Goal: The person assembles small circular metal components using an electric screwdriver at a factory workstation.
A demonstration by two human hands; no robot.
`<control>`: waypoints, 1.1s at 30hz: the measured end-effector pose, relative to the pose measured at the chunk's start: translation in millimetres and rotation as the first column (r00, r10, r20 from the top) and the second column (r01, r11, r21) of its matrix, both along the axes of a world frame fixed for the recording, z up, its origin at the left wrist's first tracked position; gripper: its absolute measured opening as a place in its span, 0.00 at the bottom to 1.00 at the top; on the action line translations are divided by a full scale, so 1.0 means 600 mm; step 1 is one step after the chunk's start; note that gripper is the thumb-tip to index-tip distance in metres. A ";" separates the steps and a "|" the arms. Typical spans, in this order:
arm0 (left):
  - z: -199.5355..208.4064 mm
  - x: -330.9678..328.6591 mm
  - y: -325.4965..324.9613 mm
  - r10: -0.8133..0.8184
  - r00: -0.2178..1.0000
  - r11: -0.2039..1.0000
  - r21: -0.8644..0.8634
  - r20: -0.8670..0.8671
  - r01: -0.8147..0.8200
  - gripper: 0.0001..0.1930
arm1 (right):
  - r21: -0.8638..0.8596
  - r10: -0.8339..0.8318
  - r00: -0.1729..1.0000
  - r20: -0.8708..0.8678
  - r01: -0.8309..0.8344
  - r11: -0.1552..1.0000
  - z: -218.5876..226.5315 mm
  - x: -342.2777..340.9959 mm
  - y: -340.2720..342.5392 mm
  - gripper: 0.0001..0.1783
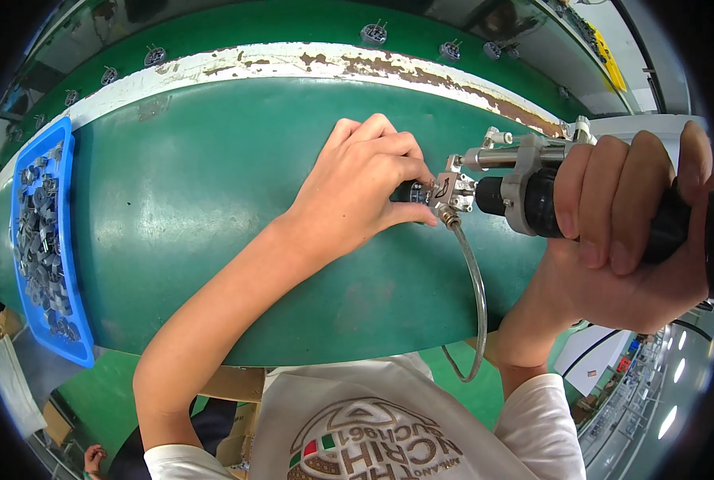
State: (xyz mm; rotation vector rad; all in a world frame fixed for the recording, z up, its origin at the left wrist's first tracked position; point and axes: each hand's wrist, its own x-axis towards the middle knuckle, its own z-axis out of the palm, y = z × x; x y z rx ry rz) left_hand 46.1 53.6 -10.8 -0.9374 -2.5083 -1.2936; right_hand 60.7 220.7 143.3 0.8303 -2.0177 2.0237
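- Closest to us in the head view, the right hand [617, 204] looms large, fingers wrapped firmly around a black-bodied tool [539, 200] that points leftward.
- Follow the tool along: a metal head [455, 190] sits at its tip, and a clear hose [477, 280] loops down from it past the table edge.
- Now the left hand [365, 180], thumb and fingers clamped on a small dark part [413, 192], right up at the metal head; whether the two touch, I cannot tell.
- Both hands work above a green tabletop [189, 200].
- Far left, a blue tray [71, 160] holds a heap of dark parts [41, 232].
- Beyond a white ledge [237, 62] with flaking paint, round parts [373, 33] sit spaced out on a green strip [253, 36].
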 end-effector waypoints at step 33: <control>-0.005 -0.005 0.005 0.037 0.998 0.999 -0.002 -0.042 -0.037 0.29 | -0.176 -0.019 0.998 -0.065 0.007 0.984 -0.019 0.017 0.028 0.14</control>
